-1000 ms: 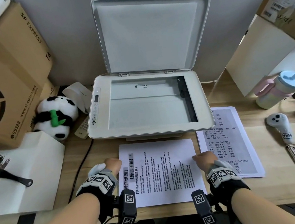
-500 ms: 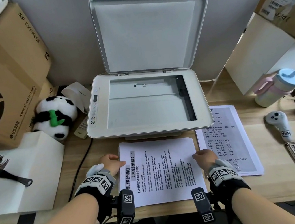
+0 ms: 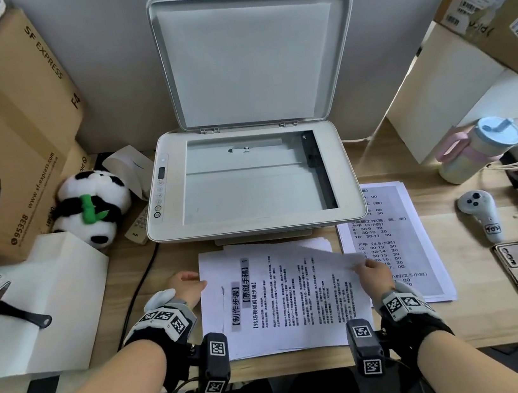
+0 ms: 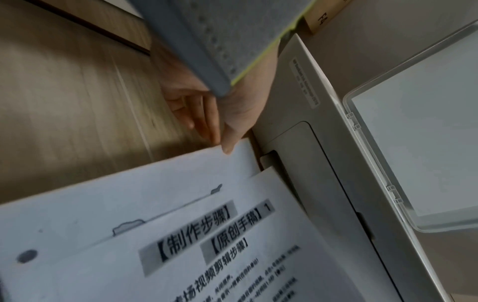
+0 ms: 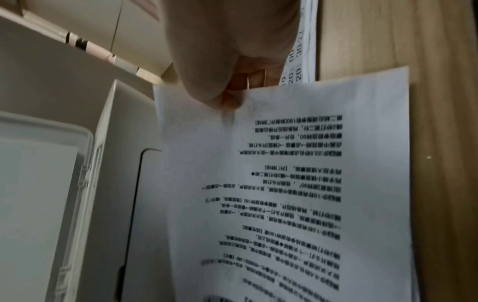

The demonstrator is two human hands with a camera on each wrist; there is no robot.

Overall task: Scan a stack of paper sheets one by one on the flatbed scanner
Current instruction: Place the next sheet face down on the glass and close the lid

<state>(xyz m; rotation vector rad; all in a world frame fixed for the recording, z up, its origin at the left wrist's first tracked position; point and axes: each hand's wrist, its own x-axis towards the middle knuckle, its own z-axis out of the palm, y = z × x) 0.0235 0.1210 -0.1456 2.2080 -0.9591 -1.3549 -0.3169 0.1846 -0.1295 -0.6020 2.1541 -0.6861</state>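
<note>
While the left hand [image 3: 185,288] lay with loose, nearly straight fingers touching the left edge of the paper stack [image 3: 230,330] on the tabletop [image 3: 134,267], its grip holding nothing, the flatbed scanner [image 3: 250,177] stood just behind the stack with its lid [image 3: 252,60] raised, and the right hand [image 3: 373,276] pinched the top sheet [image 3: 297,287], its right edge lifted off the stack

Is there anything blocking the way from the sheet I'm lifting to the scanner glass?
Nothing visible does. The lid stands raised, the scanner glass is bare, and only open desk lies between it and the top sheet, which the right hand pinches at its right edge.
</note>
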